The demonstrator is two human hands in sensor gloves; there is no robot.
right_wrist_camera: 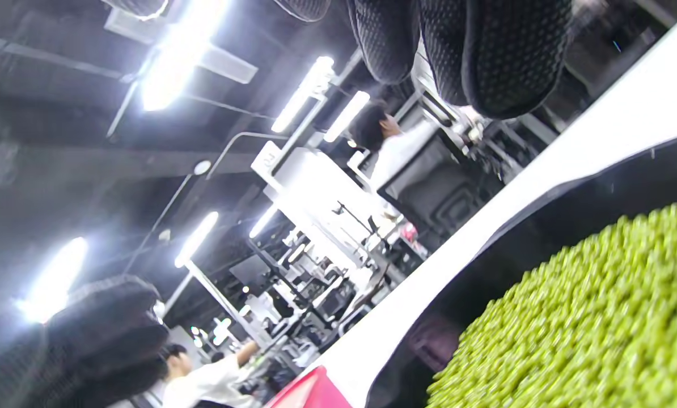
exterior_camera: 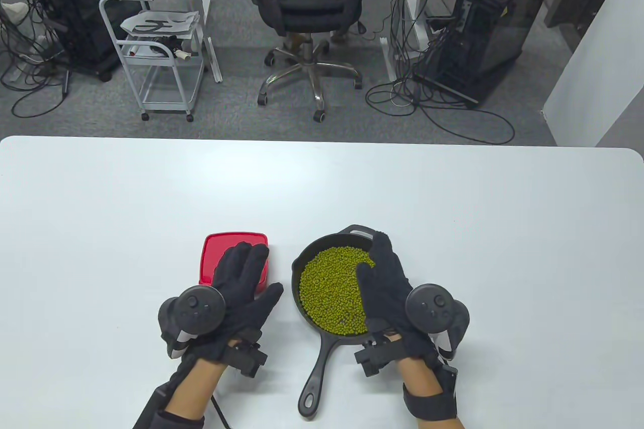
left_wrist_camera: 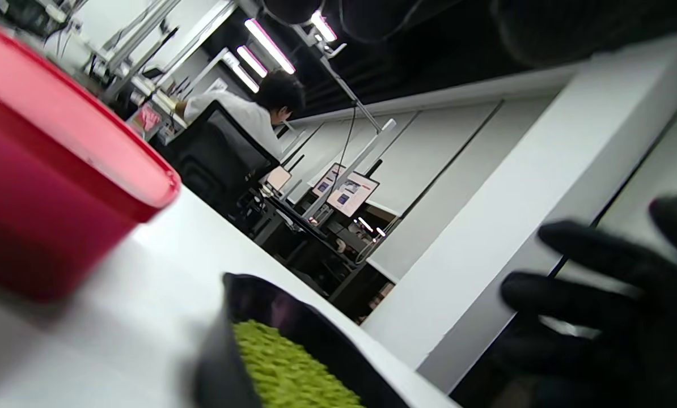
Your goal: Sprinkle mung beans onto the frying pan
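A black cast-iron frying pan (exterior_camera: 322, 248) sits on the white table, its handle (exterior_camera: 314, 378) pointing toward me. Green mung beans (exterior_camera: 329, 295) cover its bottom. My right hand (exterior_camera: 372, 260) is spread flat over the pan's right side, fingers straight, holding nothing. A red container (exterior_camera: 226, 253) stands left of the pan. My left hand (exterior_camera: 259, 273) lies open over its right part; I cannot tell if it touches. The right wrist view shows the beans (right_wrist_camera: 576, 328) close below the fingers (right_wrist_camera: 486, 56). The left wrist view shows the container (left_wrist_camera: 49, 192) and the pan (left_wrist_camera: 259, 306).
The white table (exterior_camera: 453, 207) stretches far beyond the pan on all sides. Behind its far edge stand an office chair (exterior_camera: 307, 1), a small cart (exterior_camera: 161, 52) and computer towers on the floor.
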